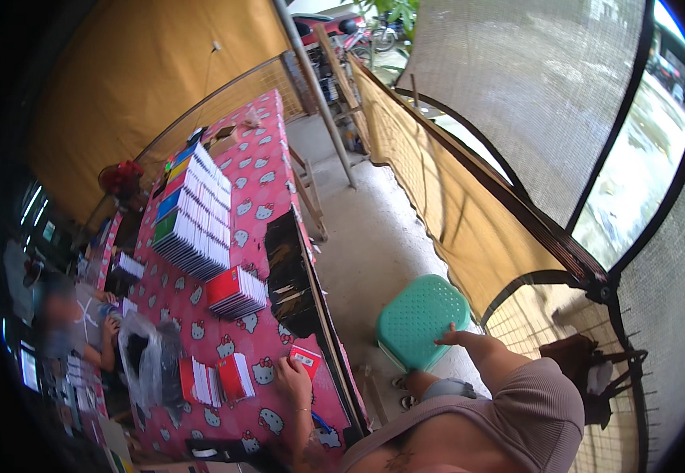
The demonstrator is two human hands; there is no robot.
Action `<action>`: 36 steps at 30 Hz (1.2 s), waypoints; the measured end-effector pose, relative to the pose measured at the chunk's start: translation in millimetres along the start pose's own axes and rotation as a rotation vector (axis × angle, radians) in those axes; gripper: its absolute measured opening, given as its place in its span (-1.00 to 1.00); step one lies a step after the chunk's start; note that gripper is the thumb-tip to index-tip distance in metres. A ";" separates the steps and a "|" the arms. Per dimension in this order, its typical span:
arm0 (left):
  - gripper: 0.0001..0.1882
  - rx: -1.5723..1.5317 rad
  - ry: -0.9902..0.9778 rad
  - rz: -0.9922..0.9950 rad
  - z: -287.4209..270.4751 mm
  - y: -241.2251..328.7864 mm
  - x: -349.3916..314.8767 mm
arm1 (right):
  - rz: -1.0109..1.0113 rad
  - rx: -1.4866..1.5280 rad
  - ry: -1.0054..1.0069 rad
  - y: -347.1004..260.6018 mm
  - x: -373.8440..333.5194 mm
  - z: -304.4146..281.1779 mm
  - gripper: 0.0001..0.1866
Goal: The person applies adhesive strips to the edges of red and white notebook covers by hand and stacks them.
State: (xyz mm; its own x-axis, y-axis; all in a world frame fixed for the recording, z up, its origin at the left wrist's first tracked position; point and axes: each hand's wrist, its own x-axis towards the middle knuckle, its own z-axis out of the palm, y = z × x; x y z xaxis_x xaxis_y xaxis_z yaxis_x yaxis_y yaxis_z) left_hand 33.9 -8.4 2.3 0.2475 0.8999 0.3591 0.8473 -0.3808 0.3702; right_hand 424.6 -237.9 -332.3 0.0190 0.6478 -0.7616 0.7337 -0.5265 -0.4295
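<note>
My left hand [296, 381] is at the table's right side, fingers curled at the left edge of a small red notebook [306, 359]. Part of those fingers is hidden. Just left of it stand two small stacks of red-covered notebooks, one a red stack [235, 377], the other a fanned stack [200, 382]. My right hand [454, 337] reaches out over a green plastic stool [413, 319], its fingers stretched and apart, holding nothing. Whether it touches the seat I cannot tell. Near my left wrist lies a blue pen [321, 422].
A pink patterned cloth [267, 370] covers the long table; its torn edge bares dark wood [285, 268]. Farther up stand a red notebook pile [236, 292] and tall notebook rows [193, 209]. A clear plastic bag [141, 355] lies left, by another person [82, 323]. A fabric-covered railing [445, 173] runs along the right.
</note>
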 end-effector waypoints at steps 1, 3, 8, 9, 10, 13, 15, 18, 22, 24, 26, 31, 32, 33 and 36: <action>-0.77 -0.005 -0.005 -0.010 -0.1 -0.9 -1.6 | -0.004 -0.014 -0.010 0.5 2.3 0.2 -0.28; -0.76 0.018 -0.003 -0.005 2.2 1.6 -0.9 | 0.001 -0.014 -0.015 7.2 5.9 1.7 -0.31; -0.75 0.043 -0.001 0.022 8.2 -1.7 -0.4 | 0.022 0.050 -0.004 5.0 -2.8 1.1 -0.30; -0.75 0.051 -0.009 0.019 6.9 -2.8 -1.1 | 0.042 0.074 0.004 -1.8 -9.4 0.4 -0.29; -0.75 0.059 -0.012 0.011 5.3 -6.1 -2.3 | 0.060 0.092 0.012 -9.8 -13.5 -0.6 -0.29; -0.76 0.074 -0.005 0.036 4.3 -8.6 -2.2 | 0.073 0.082 -0.001 -18.1 -18.3 -9.0 -0.27; -0.76 0.054 -0.014 0.020 0.8 -5.6 -3.1 | 0.048 0.029 -0.007 -15.0 -14.1 -5.7 -0.26; -0.74 0.030 -0.029 0.028 4.7 2.8 -0.5 | 0.022 -0.015 0.009 6.3 1.1 3.5 -0.27; -0.73 0.058 -0.013 0.030 5.6 -5.7 -3.0 | 0.009 0.022 0.005 3.1 10.7 6.5 -0.26; -0.73 0.051 -0.020 0.040 7.0 -7.2 -2.0 | -0.006 -0.005 0.015 6.9 14.7 7.7 -0.27; -0.73 0.039 -0.024 0.050 10.4 -3.6 0.8 | -0.037 -0.053 0.021 16.6 14.8 7.3 -0.29; -0.72 0.064 -0.019 0.024 7.3 -7.9 -2.5 | 0.018 0.009 -0.025 -12.4 -8.8 -7.1 -0.12; -0.71 0.065 -0.016 0.019 6.6 -10.4 -3.9 | 0.051 0.035 -0.018 -19.8 -15.4 -8.4 -0.08; -0.71 0.057 -0.012 0.023 8.6 -11.0 -3.3 | 0.084 0.042 0.001 -20.8 -19.0 -8.7 -0.07; -0.71 0.072 -0.013 0.029 12.1 -13.0 -2.6 | 0.134 0.054 0.034 -22.5 -24.1 -8.4 -0.05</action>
State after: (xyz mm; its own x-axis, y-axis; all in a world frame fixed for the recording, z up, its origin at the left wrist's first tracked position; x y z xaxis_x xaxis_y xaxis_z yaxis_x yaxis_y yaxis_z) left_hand 27.9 -3.2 -13.8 0.2779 0.8916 0.3576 0.8713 -0.3907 0.2971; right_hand 413.3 -237.1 -300.1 0.1376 0.5878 -0.7972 0.6858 -0.6373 -0.3515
